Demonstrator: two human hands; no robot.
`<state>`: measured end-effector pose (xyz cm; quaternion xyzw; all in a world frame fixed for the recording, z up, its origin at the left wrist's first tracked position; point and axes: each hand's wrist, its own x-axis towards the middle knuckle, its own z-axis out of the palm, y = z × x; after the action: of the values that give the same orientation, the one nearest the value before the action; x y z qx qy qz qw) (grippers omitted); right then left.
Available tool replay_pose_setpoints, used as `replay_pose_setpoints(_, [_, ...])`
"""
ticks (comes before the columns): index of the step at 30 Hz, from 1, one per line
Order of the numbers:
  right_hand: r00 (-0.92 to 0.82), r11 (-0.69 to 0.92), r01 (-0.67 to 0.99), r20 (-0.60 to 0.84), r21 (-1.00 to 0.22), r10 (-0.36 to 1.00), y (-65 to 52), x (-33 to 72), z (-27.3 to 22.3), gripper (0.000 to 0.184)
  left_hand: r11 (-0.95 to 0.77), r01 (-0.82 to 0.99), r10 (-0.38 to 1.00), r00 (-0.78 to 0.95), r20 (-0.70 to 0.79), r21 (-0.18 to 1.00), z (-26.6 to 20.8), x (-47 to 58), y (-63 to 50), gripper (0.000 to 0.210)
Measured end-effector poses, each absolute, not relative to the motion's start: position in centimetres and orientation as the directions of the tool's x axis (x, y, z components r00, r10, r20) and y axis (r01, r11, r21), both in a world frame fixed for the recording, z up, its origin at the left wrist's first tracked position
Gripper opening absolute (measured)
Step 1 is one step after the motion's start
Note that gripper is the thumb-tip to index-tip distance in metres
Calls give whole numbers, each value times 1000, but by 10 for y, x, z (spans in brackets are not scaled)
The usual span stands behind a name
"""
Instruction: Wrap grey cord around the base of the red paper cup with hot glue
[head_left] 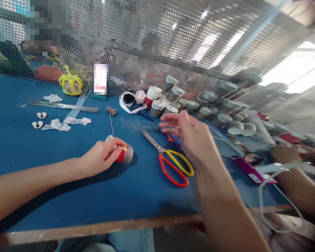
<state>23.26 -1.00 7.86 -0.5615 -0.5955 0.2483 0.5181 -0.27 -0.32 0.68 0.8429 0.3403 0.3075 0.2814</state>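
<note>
My left hand (105,155) is closed around a small red-and-grey cup (127,154), which lies on its side on the blue table. Fingers cover much of it. A thin grey cord (111,124) runs from its white end to a small grey bundle (111,111). My right hand (187,131) is raised over the table, fingers stretched out and slightly blurred, with nothing visible in it. Below and left of it lie scissors (161,150) with one red and one yellow handle, blades apart. A blue tool (175,140) with a red part is partly hidden by my right hand.
Several grey cups (157,108) with white tops stand at the back right. White ribbon (131,111), metal rods (63,106), lace pieces (59,124), a yellow basket-like piece (71,84) and a phone (100,78) lie farther back. A co-worker's hands (286,153) are at right.
</note>
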Motion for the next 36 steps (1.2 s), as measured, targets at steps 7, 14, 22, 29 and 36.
replay_pose_setpoints(7, [425,-348,844,116,-407,897,13,308,66,26,-608,490,767,566,303,624,9,-1,0,31])
replay_pose_setpoints(14, [468,-471,805,-102,-360,878,32,317,27,31,-599,438,752,595,283,670,8,-1,0,29])
replay_pose_setpoints(22, [443,-339,629,-36,-700,896,9,293,54,20,-675,403,681,662,312,618,8,-4,2,28])
replay_pose_setpoints(29, [68,-104,501,-80,-859,994,-24,255,77,22,-808,326,547,724,420,491,7,-4,4,24])
replay_pose_setpoints(36, [-28,-109,589,-156,-800,987,-48,234,67,27,-802,321,558,703,441,503,7,-6,8,20])
